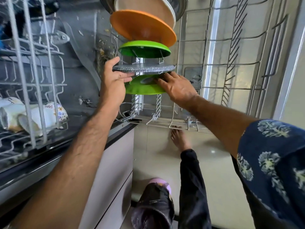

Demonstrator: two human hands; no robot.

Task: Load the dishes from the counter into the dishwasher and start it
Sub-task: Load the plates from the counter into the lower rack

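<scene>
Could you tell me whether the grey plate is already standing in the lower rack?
Standing on edge among the rack's tines; the left hand grips the grey plate. Fully seated: cannot tell.

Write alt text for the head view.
A person's left hand grips a flat grey speckled plate on edge in the white wire lower dishwasher rack, while the right hand rests straight fingers on a lime green plastic plate beside it.

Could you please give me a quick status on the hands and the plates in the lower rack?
Left hand grips grey plate at its rim. Right hand rests flat-fingered on nearest green plate. Both plates standing among lower rack tines. Nothing blocking.
</scene>
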